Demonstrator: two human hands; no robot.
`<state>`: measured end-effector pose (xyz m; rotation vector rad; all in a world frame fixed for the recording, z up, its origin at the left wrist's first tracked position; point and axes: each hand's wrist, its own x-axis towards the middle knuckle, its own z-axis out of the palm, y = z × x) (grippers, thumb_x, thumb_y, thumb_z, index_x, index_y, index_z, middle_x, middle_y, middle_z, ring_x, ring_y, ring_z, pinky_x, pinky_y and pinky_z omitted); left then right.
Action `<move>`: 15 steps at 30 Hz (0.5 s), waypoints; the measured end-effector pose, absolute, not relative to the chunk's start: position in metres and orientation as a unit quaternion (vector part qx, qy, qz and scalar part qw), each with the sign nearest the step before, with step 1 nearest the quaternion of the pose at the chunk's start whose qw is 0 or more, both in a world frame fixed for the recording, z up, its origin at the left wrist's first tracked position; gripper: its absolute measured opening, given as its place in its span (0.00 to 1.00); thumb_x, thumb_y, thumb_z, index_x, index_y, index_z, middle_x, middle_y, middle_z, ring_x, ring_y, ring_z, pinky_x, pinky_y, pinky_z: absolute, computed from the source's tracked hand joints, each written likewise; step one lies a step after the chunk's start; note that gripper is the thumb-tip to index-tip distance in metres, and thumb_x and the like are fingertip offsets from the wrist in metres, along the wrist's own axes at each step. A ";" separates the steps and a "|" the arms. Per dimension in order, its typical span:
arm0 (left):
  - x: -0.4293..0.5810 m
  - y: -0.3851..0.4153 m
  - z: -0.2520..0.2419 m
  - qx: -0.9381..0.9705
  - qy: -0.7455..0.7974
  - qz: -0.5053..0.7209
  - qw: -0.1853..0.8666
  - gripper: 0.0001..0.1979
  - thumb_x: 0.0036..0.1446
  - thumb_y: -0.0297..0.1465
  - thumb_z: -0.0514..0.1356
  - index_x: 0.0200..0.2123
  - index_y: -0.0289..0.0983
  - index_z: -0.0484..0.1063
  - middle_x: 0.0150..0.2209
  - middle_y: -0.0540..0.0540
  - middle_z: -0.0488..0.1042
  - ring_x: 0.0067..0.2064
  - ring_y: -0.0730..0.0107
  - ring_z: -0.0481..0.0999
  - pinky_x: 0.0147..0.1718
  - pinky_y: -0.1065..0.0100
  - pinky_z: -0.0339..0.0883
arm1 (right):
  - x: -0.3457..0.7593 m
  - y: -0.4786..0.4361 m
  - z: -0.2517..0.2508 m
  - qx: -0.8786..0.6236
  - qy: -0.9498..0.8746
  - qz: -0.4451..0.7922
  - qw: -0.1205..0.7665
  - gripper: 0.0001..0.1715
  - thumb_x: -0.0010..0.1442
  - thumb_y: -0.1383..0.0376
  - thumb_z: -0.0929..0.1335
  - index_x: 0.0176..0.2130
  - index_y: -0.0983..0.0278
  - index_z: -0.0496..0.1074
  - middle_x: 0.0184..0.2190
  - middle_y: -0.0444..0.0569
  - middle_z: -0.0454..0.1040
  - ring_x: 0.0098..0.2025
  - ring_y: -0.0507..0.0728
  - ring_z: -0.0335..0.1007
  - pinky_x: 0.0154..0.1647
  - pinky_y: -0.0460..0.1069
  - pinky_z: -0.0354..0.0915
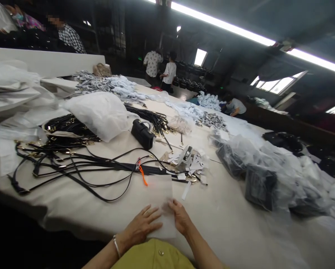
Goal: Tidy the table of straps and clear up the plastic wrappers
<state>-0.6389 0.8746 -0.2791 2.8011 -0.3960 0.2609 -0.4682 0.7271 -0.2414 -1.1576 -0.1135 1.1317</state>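
Both hands press flat on a white sheet (159, 203) of thin non-woven fabric or paper lying at the near edge of the table (229, 220). In the head view, the left hand (140, 226), a bangle on its wrist, rests open on the sheet's near left part with fingers spread; the right hand (180, 216) lies on the sheet's right edge, fingers bent lightly down on it, not closed round anything.

That sheet looks very light, limp and easy to crease or slide on the smooth tabletop; its corners or edges seem the best places to take it, pinched gently.

Just beyond the sheet lie black straps (72, 164) with gold clasps, an orange tag (142, 176) among them, and to the sheet's far right a scatter of small white paper slips (194, 166). Farther back from the sheet sit a small black handbag (142, 133) and a stuffed white dust bag (100, 114), its contents hidden. Well to the right of the sheet, clear plastic bags (257, 175) hold dark items, probably more bags. Other people (161, 69) stand far behind the table.
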 end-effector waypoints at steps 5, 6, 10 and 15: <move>-0.633 0.873 -0.297 0.980 -0.060 0.116 0.151 0.18 0.61 0.23 0.56 0.52 0.45 0.71 0.60 0.47 0.71 0.65 0.54 0.65 0.63 0.43 0.61 | -0.413 0.682 -0.272 -0.754 -0.032 0.263 0.601 0.36 0.41 0.38 0.72 0.36 0.64 0.69 0.30 0.47 0.76 0.35 0.59 0.73 0.37 0.51 0.70; -0.631 0.873 -0.303 0.980 -0.038 0.135 0.139 0.19 0.60 0.22 0.55 0.52 0.45 0.71 0.61 0.45 0.70 0.65 0.53 0.65 0.63 0.44 0.62 | -0.399 0.670 -0.273 -0.788 -0.029 0.218 0.575 0.36 0.42 0.37 0.69 0.35 0.64 0.69 0.30 0.47 0.75 0.37 0.59 0.72 0.37 0.51 0.69; -0.619 0.873 -0.320 0.974 0.066 0.210 0.048 0.32 0.55 0.17 0.53 0.62 0.41 0.65 0.68 0.38 0.60 0.67 0.51 0.62 0.61 0.46 0.64 | -0.337 0.614 -0.269 -0.846 0.009 0.148 0.512 0.34 0.42 0.38 0.65 0.35 0.62 0.67 0.31 0.50 0.74 0.41 0.64 0.71 0.44 0.55 0.69; -0.591 0.887 -0.323 0.944 0.222 0.242 -0.031 0.31 0.60 0.23 0.55 0.67 0.38 0.59 0.70 0.36 0.54 0.69 0.49 0.57 0.62 0.47 0.61 | -0.266 0.548 -0.273 -0.925 0.073 0.086 0.363 0.34 0.42 0.42 0.63 0.42 0.60 0.64 0.43 0.63 0.73 0.50 0.76 0.70 0.54 0.67 0.66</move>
